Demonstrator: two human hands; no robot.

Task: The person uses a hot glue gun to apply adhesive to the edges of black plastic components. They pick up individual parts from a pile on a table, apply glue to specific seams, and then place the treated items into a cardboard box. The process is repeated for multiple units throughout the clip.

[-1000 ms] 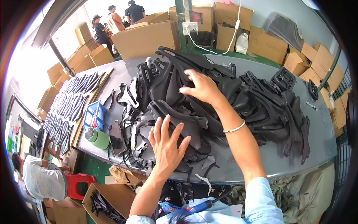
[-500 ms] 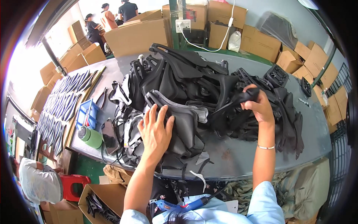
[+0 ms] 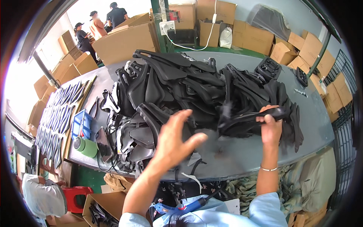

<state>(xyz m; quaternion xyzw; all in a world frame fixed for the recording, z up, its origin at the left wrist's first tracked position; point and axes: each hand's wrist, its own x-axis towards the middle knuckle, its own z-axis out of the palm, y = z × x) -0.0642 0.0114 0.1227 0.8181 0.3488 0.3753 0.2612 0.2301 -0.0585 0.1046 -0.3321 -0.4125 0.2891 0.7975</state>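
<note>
My right hand (image 3: 270,125) is closed around a long black moulded piece (image 3: 247,118) with a narrow, curved shape. Its far end, left of the hand, is blurred by motion. My left hand (image 3: 172,145) hovers with fingers spread and thumb out, holding nothing. Beneath and beyond it spreads a large pile of black moulded pieces (image 3: 166,72), some smooth and some with a textured surface. More dark, thin pieces (image 3: 295,125) hang together to the right of my right hand. Grey and white scraps (image 3: 194,158) lie on the table nearer to me.
The grey table (image 3: 234,151) holds a green bottle (image 3: 86,147), a phone (image 3: 104,143) and a blue basket (image 3: 81,125) at left. Beyond is a rack of dark strips (image 3: 56,117). A blue corded tool (image 3: 181,208) lies by my lap. A person sits at left by a red stool (image 3: 77,198).
My left hand has lifted off the grey-edged textured piece and opened. My right hand has moved lower with the black piece, which now lies more level. The view has shifted slightly.
</note>
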